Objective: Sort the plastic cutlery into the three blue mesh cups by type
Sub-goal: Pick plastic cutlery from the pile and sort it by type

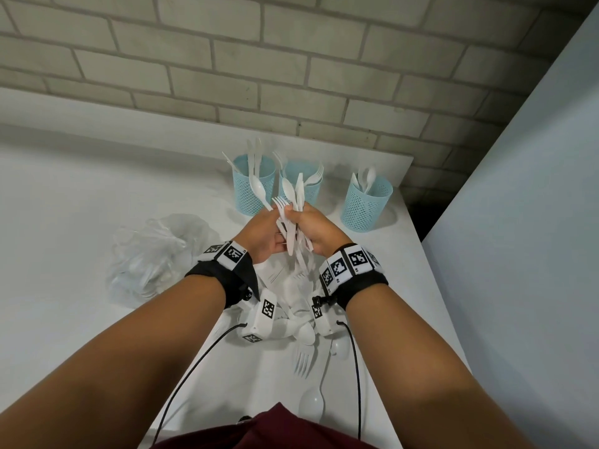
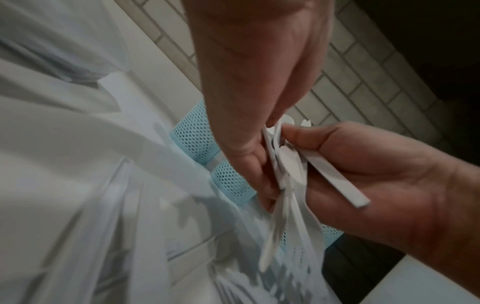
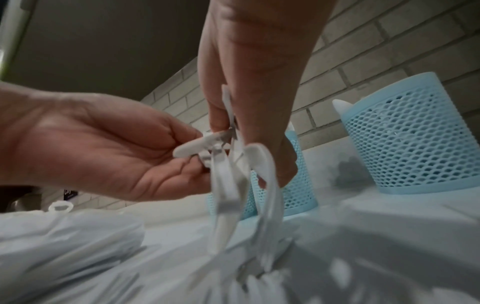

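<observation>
Holding a mixed bundle of white plastic cutlery (image 1: 293, 218) at centre frame, the left hand (image 1: 264, 236) and right hand (image 1: 316, 233) meet above the white tabletop (image 1: 81, 196). Both hands have fingers curled around the handles: the right clasps the bundle from the right, while the left pinches individual handles from the left, seemingly to separate one piece. Forks, a spoon and knives fan upward from the grasp.

Three light-blue mesh cups stand in the upper centre of the head view: the left cup (image 1: 249, 192) holds what look like knives, the middle cup (image 1: 306, 184), partly hidden behind the bundle, shows forks, and the right cup (image 1: 366, 205) contains spoons. More unsorted white cutlery (image 1: 303, 354) lies on the table at lower centre, beneath the wrists. A crumpled clear plastic bag (image 1: 149, 254) rests at centre left.

Handling note: each piece is judged very light, thin and moderately stiff, with smooth surfaces that slide against one another, so a loose bundle may splay or shed items. Fork tines and knife tips appear likeliest to snag or snap. Grasping is best at the flat handle, near mid-length, drawing one piece out lengthwise while the other hand steadies the remainder.
</observation>
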The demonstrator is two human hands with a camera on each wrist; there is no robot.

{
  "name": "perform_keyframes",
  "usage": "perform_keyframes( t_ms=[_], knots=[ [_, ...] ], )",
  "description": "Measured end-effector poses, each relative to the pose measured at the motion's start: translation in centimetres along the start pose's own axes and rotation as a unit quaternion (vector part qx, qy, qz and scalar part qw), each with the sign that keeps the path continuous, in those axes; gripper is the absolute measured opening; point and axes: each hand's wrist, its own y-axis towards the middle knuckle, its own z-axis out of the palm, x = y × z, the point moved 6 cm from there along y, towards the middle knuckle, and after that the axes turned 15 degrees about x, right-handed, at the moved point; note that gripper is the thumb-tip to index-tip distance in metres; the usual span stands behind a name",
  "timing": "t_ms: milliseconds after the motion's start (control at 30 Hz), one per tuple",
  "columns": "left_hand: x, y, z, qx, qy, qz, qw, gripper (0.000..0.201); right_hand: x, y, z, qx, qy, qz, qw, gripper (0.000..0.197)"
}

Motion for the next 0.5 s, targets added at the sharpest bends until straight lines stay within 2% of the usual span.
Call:
perform_keyframes(
  t_ms=[100,200,333,500],
  knots=[
    [0.3,0.1,0.0,-0.011,0.026,-0.012,1.000,0.045,-0.4,0.3,0.0,-0.006,-0.029,0.008,1.000,0.018],
    [0.5,0.4,0.7,0.025,0.036,-0.010,0.999,0.055,-0.4,0.3,-0.4,-0.027,-0.045,-0.004,0.999,0.017],
    [0.7,0.7,1.6,0.063,0.028,-0.002,0.998,0.057,-0.2,0.4,-0.7,-0.021,-0.018,-0.030,0.999,0.018],
    [0.6,0.6,1.7,0.105,-0.010,0.015,0.994,0.048,-0.9,0.9,-1.1,-0.021,-0.020,0.015,0.999,0.054]
  ],
)
